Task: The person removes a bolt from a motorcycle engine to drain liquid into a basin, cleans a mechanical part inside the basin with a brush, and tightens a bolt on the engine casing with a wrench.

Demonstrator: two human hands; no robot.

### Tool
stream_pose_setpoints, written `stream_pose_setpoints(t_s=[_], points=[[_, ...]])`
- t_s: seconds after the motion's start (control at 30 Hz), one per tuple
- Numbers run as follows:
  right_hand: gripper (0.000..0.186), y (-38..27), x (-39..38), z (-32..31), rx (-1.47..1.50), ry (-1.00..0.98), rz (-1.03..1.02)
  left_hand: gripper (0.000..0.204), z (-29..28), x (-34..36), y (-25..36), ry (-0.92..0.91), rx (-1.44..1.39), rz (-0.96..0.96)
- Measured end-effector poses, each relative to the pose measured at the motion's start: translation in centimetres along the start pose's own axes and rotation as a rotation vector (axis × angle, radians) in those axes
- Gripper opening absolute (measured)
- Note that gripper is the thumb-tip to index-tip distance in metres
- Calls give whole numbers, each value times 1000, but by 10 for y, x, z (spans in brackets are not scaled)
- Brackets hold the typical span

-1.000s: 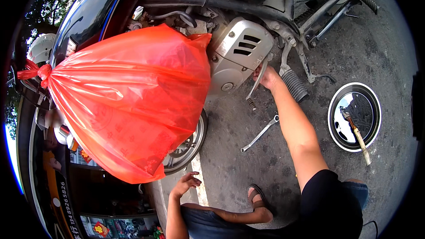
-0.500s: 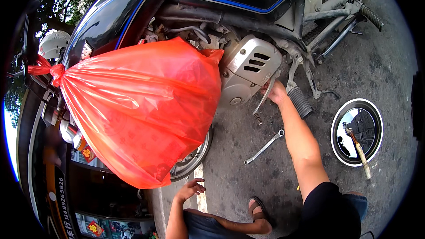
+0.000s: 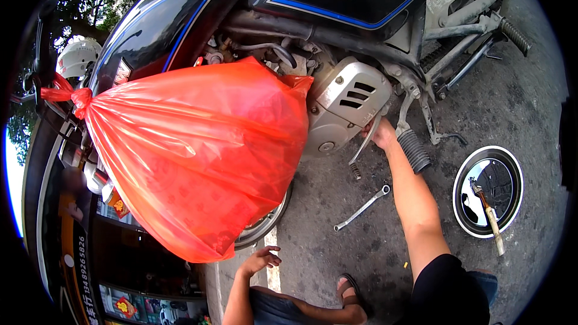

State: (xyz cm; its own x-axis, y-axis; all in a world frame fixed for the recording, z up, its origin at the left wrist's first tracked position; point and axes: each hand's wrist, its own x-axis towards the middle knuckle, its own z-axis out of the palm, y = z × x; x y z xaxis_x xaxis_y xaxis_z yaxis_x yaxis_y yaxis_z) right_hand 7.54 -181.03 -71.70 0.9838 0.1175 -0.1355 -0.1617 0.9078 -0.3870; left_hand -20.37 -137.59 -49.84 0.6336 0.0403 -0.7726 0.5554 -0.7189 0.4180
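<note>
Fingers of the right hand were tucked behind the upper end of a foot lever, close under the lower edge of the silver engine cover of a motorbike. The lever hid the tips, so whether they were grasping anything could not be told. From that hand, the cover sat at 11 o'clock, and the lever slanted down toward 7, ending in a ribbed pedal. A ridged rubber footrest lay just beside the wrist at 4 o'clock.

The left hand hung well apart at about half past 7, touching nothing, its fingers loosely bent and holding nothing.

On the ground at nearly 7 o'clock from the right hand lay a wrench, its ring end pointing to 2. At 4 o'clock stood a round pan with dark, shiny liquid in it. A brush rested in the pan, its wooden handle leaning over the rim at 5.

A large red plastic bag, knotted at its 10 o'clock corner, filled the 9 o'clock side, covering part of the front wheel. A white helmet showed beyond the knot.
</note>
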Motion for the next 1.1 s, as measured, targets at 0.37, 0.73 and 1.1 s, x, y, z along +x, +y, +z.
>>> stream_pose_setpoints(t_s=[0.37, 0.73, 1.1], points=[[17, 3, -2, 3, 160, -28, -40, 40, 2, 1, 4, 18, 12, -17], [19, 1, -13, 14, 176, 31, -48, 43, 6, -3, 11, 27, -17, -4], [18, 12, 1, 1, 261, -44, -77, 43, 11, -8, 16, 47, -24, -18]])
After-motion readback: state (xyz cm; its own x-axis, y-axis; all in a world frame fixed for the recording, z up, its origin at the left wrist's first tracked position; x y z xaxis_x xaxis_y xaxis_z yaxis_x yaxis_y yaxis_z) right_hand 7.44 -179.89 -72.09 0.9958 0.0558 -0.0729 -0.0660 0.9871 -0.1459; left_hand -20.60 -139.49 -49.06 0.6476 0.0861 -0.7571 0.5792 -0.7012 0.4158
